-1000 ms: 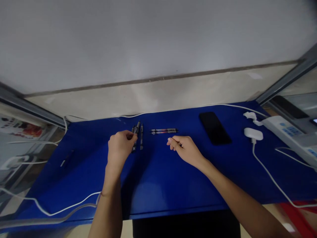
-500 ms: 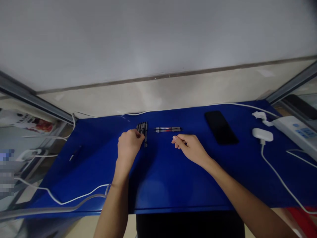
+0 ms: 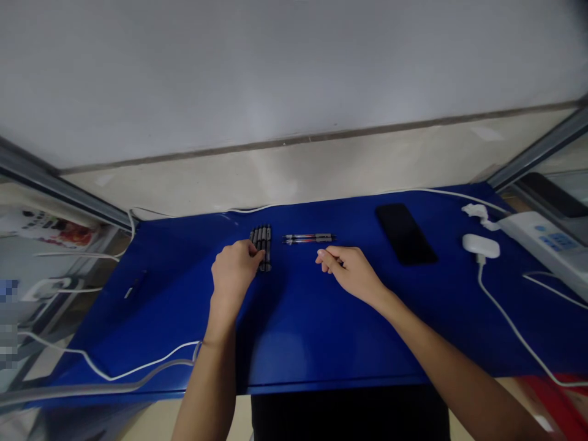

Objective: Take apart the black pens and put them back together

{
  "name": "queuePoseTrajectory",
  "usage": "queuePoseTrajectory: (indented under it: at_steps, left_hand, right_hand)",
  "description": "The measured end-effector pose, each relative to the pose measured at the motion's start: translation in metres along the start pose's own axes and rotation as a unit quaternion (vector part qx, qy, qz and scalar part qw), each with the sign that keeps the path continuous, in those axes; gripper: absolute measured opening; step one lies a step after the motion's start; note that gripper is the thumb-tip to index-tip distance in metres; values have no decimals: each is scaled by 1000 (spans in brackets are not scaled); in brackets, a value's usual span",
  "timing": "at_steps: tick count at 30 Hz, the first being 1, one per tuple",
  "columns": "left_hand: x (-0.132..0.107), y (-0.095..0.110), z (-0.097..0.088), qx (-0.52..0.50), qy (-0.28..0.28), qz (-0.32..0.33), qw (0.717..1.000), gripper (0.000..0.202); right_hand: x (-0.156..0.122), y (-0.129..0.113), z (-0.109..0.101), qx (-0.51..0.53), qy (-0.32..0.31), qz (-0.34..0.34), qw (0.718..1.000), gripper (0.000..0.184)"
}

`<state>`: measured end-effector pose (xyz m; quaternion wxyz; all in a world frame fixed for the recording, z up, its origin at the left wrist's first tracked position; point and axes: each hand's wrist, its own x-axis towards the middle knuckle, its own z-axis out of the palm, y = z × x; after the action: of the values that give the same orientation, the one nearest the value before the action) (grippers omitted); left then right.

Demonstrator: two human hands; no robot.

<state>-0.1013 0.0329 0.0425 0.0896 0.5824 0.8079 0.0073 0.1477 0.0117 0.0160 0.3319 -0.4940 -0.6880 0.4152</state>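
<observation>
My left hand [image 3: 233, 266] is closed in a pinch at a row of dark pens [image 3: 263, 236]. Its thumb and fingers press on a pen in the row and cover part of the pens' left side. Several pens lie there side by side, pointing away from me. To their right, two clear-barrelled pens [image 3: 305, 238] with grey grips lie crosswise, close together. Just below the grip ends of these two, my right hand [image 3: 351, 269] hovers or rests with its fingers curled in. Nothing shows between its fingers.
A black phone [image 3: 407, 234] lies on the blue table [image 3: 294, 337] to the right. Beyond it are a white charging case [image 3: 481, 246] with a cable and a white power strip [image 3: 542, 236]. A single dark pen [image 3: 135, 285] lies left. White cables [image 3: 138, 369] cross the left front edge.
The pen at my left hand has come down into line beside the others in the row. My left hand has shifted slightly left; my right hand has stayed curled in place.
</observation>
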Motion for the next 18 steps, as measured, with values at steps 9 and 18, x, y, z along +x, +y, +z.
queuePoseTrajectory:
  at_steps: [9, 18]
  left_hand:
    - [2, -3, 1, -26, 49, 61, 997, 25]
    - [8, -7, 19, -29, 109, 153, 982, 39]
  right_hand:
    - [0, 3, -1, -20, 3, -18, 1000, 38]
    - [0, 2, 0, -39, -3, -19, 999, 41]
